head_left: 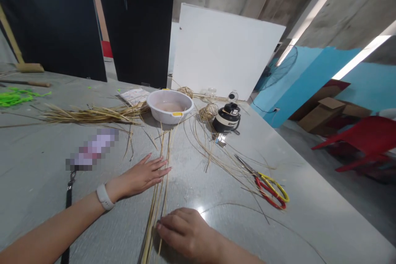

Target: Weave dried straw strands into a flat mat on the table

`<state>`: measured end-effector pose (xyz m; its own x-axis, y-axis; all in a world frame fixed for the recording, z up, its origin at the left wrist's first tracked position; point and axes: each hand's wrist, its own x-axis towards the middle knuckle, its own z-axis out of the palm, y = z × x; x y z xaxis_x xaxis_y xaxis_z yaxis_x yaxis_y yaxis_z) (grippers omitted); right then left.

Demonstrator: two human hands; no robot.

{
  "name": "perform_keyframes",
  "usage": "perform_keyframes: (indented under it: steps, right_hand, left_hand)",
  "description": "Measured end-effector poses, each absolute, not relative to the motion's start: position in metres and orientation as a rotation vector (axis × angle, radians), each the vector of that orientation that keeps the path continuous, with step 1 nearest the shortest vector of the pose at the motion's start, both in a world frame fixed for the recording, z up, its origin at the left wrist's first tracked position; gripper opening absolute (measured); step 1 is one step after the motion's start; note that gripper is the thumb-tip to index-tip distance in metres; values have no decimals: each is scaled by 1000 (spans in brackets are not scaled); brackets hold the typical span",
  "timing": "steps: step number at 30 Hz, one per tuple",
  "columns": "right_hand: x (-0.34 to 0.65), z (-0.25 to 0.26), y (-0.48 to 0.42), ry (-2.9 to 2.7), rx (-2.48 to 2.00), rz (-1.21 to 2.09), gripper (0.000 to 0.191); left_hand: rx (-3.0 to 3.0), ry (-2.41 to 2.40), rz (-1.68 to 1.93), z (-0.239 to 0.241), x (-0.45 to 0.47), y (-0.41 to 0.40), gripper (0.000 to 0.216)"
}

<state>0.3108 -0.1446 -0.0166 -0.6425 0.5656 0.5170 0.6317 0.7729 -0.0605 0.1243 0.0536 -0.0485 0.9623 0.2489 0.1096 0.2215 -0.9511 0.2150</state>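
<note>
Several long, thin tan strips [150,222], like split bamboo or cane, run lengthwise along the grey table towards the basin. My left hand [140,177] lies flat across them with its fingers spread, pressing on the strips. Closer to me, my right hand [188,231] rests on the table with curled fingers, its thumb and fingertips pinched at a thin strip beside the bundle. Its palm side is hidden. One curved strip [247,206] trails away from behind that hand to the right. Scissors [267,189] with red and yellow handles lie to the right, partly open.
A white basin [168,116] of water stands ahead, with a pile of strips [89,115] to its left. Right of it are a small woven ball [208,112] and a black jug [227,121]. A blurred badge [94,148] on a black strap lies left, beyond it green strings [18,97].
</note>
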Motion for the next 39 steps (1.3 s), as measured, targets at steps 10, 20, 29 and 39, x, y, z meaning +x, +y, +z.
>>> perform_keyframes:
  steps: [10, 20, 29, 39]
  right_hand:
    - [309, -16, -145, -2376, -944, -178, 16]
    - [306, -37, -143, -2428, -1066, -122, 54]
    - [308, -33, -140, -2563, -997, -56, 53]
    - [463, 26, -93, -1664, -2299, -146, 20]
  left_hand:
    - [2897, 379, 254, -48, 121, 51, 43]
    - [2923, 319, 227, -60, 122, 57, 45]
    - [2919, 284, 277, -60, 121, 59, 45]
    - [2937, 263, 290, -69, 124, 62, 44]
